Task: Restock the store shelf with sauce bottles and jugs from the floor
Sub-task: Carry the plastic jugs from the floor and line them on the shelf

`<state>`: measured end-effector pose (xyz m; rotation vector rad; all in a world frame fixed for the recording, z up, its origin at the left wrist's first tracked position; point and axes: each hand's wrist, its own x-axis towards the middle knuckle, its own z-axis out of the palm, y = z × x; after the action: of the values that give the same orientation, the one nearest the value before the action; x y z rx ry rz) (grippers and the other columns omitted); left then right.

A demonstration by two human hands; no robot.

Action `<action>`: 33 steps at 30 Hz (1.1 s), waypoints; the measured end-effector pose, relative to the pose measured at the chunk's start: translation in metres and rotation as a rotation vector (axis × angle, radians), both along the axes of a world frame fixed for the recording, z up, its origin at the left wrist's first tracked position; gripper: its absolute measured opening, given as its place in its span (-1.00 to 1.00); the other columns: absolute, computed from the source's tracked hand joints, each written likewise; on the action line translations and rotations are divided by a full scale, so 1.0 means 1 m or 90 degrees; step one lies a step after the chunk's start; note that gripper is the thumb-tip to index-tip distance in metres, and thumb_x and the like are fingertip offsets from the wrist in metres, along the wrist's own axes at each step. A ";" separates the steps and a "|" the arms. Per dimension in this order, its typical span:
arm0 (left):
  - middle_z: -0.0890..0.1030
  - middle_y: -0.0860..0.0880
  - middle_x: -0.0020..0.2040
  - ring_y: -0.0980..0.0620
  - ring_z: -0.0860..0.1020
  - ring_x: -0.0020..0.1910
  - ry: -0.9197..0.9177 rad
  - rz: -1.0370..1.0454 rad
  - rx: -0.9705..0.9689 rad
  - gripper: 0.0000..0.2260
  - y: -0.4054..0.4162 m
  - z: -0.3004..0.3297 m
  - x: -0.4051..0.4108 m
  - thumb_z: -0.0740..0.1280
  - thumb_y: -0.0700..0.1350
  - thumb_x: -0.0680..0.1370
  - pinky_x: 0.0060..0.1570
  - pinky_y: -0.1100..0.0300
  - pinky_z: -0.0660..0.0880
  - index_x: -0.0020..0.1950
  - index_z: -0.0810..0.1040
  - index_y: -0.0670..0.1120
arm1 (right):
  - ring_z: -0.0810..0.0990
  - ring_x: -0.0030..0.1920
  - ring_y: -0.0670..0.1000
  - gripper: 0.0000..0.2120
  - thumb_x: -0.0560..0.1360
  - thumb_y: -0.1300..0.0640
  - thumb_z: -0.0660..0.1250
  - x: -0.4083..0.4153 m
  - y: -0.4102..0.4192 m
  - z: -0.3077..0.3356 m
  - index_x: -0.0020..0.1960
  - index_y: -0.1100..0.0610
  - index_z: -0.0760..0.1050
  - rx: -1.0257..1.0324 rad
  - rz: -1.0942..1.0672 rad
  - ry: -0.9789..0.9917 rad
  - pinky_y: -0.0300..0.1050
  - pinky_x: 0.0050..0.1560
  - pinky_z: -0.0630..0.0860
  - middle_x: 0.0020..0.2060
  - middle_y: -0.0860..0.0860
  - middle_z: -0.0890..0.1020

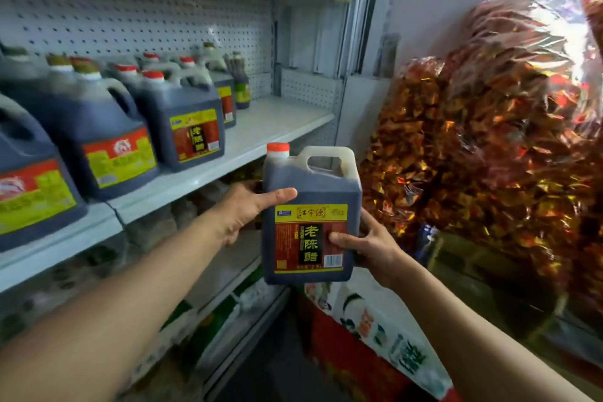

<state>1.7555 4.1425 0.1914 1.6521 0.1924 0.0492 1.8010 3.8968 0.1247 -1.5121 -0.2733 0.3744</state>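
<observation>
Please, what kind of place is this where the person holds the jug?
Most likely a small grocery shop. A white metal shelf with a pegboard back carries rows of labelled dark jugs. Both hands, left hand and right hand, hold another jug with a barcode label. Large bags of wrapped sweets are piled beside.

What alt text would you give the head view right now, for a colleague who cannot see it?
Both hands, left hand and right hand, hold an upright dark vinegar jug with an orange cap in front of the white shelf. Matching jugs stand on the shelf's left part, with bare space to their right; clear bags of red-and-gold wrapped goods are piled at right.
</observation>
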 end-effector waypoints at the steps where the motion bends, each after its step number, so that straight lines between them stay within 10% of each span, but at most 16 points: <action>1: 0.73 -0.03 -0.13 0.03 0.67 -0.18 -0.005 0.008 0.006 -0.55 0.013 0.006 0.006 0.57 0.06 0.25 -0.25 0.15 0.49 0.07 0.63 -0.06 | 0.71 0.10 0.18 -0.31 0.29 0.17 0.62 0.011 0.013 0.003 0.35 -0.10 0.48 0.008 0.010 -0.005 0.23 0.08 0.64 0.12 0.08 0.72; 18: 0.72 0.10 -0.08 0.04 0.66 0.01 -0.101 0.203 0.172 -0.39 0.111 0.058 0.147 0.59 0.29 0.01 0.13 0.05 0.56 -0.05 0.65 0.03 | 0.69 0.14 0.20 -0.45 0.39 0.32 0.55 0.245 0.146 0.047 0.32 0.06 0.52 0.078 0.217 -0.068 0.02 -0.08 0.65 0.15 0.13 0.70; 33: 0.68 -0.02 0.11 -0.03 0.63 0.11 -0.057 0.401 0.171 -0.53 0.135 0.038 0.332 0.57 0.00 0.40 0.23 -0.09 0.53 0.26 0.56 -0.05 | 0.59 0.29 0.26 -0.27 0.30 0.10 0.65 0.460 0.219 0.028 0.41 0.07 0.46 0.077 0.341 -0.078 0.27 0.19 0.60 0.28 0.18 0.61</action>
<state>2.0874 4.2774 0.2290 1.7914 0.6544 0.6491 2.2608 4.1158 0.1524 -1.3296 -0.7912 0.6750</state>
